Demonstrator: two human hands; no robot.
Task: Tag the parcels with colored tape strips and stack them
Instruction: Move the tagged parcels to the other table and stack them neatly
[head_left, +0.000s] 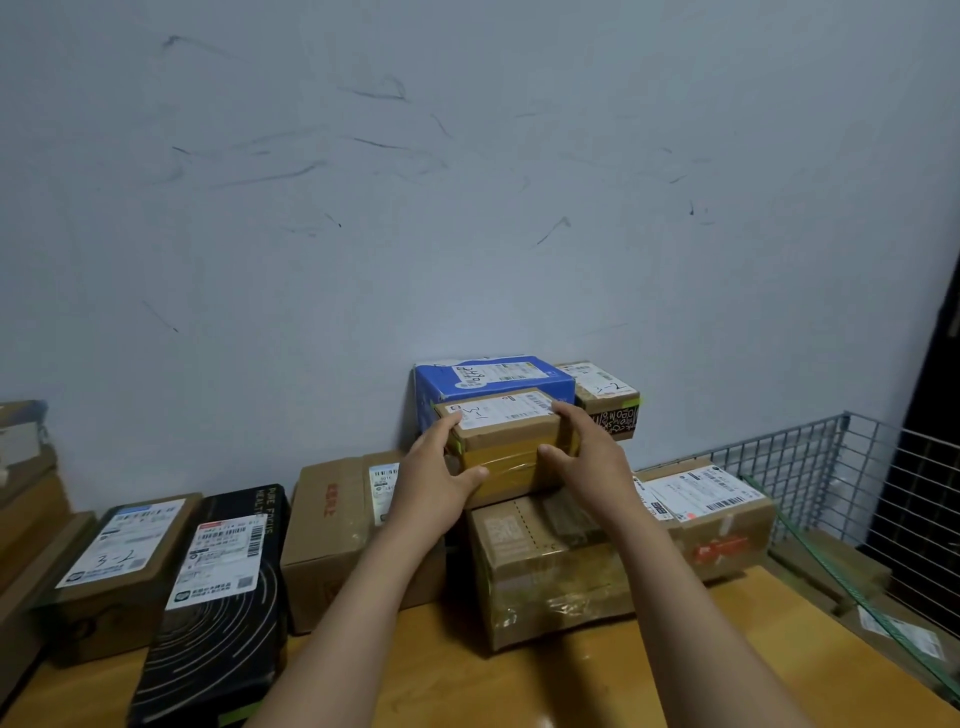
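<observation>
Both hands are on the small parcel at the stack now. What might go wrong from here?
1. The small parcel, gripped by the left hand and right hand, stands right in front of the blue box; pushing it further back may knock that box askew.
2. The large box under it has a creased, taped top, so the parcel may rock or tilt once released.

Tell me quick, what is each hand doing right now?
The left hand grips the left side of the small brown box.
The right hand grips the right side of the same box.
</observation>
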